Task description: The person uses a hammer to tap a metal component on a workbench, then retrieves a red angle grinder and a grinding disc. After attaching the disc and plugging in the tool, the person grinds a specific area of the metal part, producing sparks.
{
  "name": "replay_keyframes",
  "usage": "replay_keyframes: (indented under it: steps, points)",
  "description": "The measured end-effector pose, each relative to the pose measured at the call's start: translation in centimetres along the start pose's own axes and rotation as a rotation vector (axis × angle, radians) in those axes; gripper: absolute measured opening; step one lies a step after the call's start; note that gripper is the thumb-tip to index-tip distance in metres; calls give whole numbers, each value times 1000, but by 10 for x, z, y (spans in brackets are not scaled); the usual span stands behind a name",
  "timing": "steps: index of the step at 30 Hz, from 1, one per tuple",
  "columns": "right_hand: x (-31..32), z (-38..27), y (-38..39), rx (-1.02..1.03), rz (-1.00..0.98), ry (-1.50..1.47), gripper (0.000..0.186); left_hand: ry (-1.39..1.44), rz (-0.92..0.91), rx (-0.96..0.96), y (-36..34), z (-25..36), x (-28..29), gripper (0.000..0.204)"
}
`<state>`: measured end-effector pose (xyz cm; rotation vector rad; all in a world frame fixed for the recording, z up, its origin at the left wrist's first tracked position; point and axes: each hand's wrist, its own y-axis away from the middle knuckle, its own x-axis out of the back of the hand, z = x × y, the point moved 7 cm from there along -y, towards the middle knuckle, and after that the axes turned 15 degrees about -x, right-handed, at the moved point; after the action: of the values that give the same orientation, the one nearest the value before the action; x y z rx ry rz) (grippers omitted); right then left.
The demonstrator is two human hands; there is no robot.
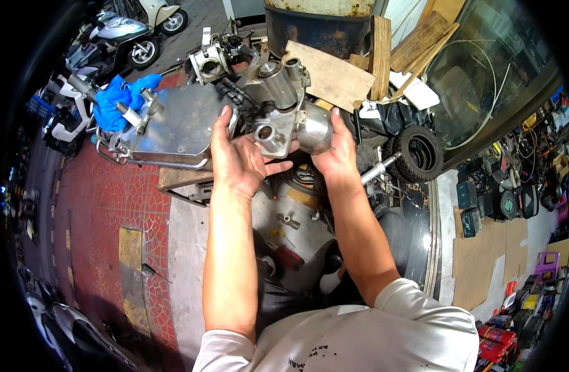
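Metal assembly (281, 93), cradled between both hands.
The left hand (242, 162), palm up with fingers spread, supports its flat plate; the right hand (335, 152) grips its rounded, dull-silver body, probably to share an awkward weight. Its smooth tubes have round bores; beyond the hands lies a wooden board (331, 74).

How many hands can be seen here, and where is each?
2: the left hand, palm up at the left side of the metal part, and the right hand, against its rounded right end. Some fingers are partly hidden.
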<state>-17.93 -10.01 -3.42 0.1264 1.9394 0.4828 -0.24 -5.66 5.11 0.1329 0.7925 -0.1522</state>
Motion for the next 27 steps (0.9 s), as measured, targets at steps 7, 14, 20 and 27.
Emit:
replay_keyframes:
  steps: [7,14,20,27]
  points:
    - [-5,-17,14,87,46,69,37,145,174,-25,6,-1,3,103]
    - [-10,-15,-6,13,-51,82,33,163,104,-47,0,-2,2,98]
    - [-7,-8,-12,-67,-119,98,39,198,-47,-1,5,-3,-9,109]
    - [-10,-3,0,-35,-99,125,44,223,-50,-125,-7,-9,1,104]
